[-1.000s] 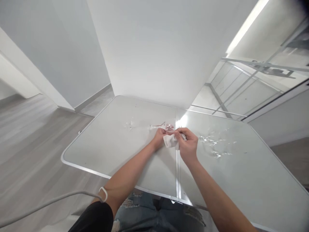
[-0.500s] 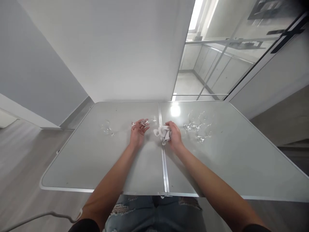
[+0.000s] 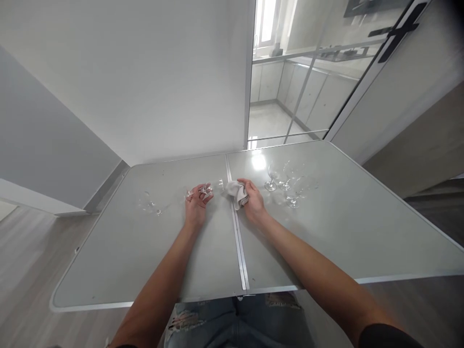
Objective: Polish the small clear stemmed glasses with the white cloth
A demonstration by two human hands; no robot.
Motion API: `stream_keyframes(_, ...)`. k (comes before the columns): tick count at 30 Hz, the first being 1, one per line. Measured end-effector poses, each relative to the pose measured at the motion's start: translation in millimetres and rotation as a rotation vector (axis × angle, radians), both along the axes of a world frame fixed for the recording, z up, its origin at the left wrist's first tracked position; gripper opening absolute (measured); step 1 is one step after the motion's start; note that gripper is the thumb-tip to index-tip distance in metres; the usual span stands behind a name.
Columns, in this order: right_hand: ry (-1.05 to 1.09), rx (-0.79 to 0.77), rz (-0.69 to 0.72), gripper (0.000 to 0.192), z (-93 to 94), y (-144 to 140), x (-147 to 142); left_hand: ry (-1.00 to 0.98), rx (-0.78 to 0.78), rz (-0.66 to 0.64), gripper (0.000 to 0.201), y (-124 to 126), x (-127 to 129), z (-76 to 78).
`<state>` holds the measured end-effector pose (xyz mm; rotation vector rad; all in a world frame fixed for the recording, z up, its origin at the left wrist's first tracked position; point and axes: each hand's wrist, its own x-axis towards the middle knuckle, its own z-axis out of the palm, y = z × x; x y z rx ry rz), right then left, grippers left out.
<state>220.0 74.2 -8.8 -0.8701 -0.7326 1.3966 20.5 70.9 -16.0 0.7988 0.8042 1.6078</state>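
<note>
My left hand [image 3: 197, 203] is closed around the stem of a clear stemmed glass [image 3: 216, 187], which is tilted on its side with its rim pointing right. A crumpled white cloth [image 3: 237, 193] is gripped in my right hand [image 3: 253, 199], just right of that rim; whether cloth and rim touch I cannot tell. Left of my left hand another clear stemmed glass [image 3: 149, 205] lies on its side on the table. To the right of my right hand, several clear stemmed glasses [image 3: 292, 200] stand upright in a group.
The grey folding table [image 3: 123, 261] has a metal seam [image 3: 238, 246] down its middle and a pale metal edge. A white wall [image 3: 181, 87] rises behind it. At the back right a glass door [image 3: 311, 92] with a black handle [image 3: 402, 31] shows a kitchen.
The camera view has turned slightly, shifting the table and door in the frame. Both hands keep their holds on the glass and cloth; the cloth looks a little more gathered and closer to the glass.
</note>
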Motion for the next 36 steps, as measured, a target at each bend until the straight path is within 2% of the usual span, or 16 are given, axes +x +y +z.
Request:
stream_keyframes(5,0.065,0.044,0.048,0.045,3.3,5,4,-0.023,-0.022,-0.002,0.034,-1,0,0.3)
stream_keyframes(11,0.104,0.05,0.156,0.049,16.7,0,9,-0.069,-0.244,-0.199,0.016,-5,6,5.2)
stream_keyframes(15,0.036,0.057,0.203,0.05,22.8,-6,7,-0.041,-0.304,-0.293,0.028,-8,17,3.7)
stream_keyframes(17,0.014,0.086,0.215,0.049,23.7,-9,6,-0.028,-0.297,-0.333,0.037,-10,22,2.2)
stream_keyframes(20,-0.012,0.12,0.228,0.055,24.4,-9,7,0.024,-0.218,-0.344,0.032,-13,26,1.5)
stream_keyframes(22,-0.006,0.077,0.292,0.056,25.1,-8,10,0.04,-0.16,-0.312,0.03,-12,25,1.9)
stream_keyframes(25,-0.013,-0.041,0.485,0.043,26.7,-8,15,0.022,-0.126,-0.274,0.032,-10,21,2.5)
stream_keyframes(27,-0.042,-0.044,0.545,0.03,27.9,-9,15,0.01,-0.128,-0.27,0.033,-9,19,2.2)
stream_keyframes(29,-0.049,0.007,0.507,0.022,28.9,-11,13,0.004,-0.128,-0.27,0.032,-8,18,1.2)
stream_keyframes(32,-0.043,0.055,0.384,0.021,29.1,-11,11,0.003,-0.128,-0.223,0.035,-6,16,-0.6)
stream_keyframes(36,-0.212,0.073,0.212,0.032,26.6,-7,12,-0.089,-0.127,-0.042,0.035,-2,10,-1.0)
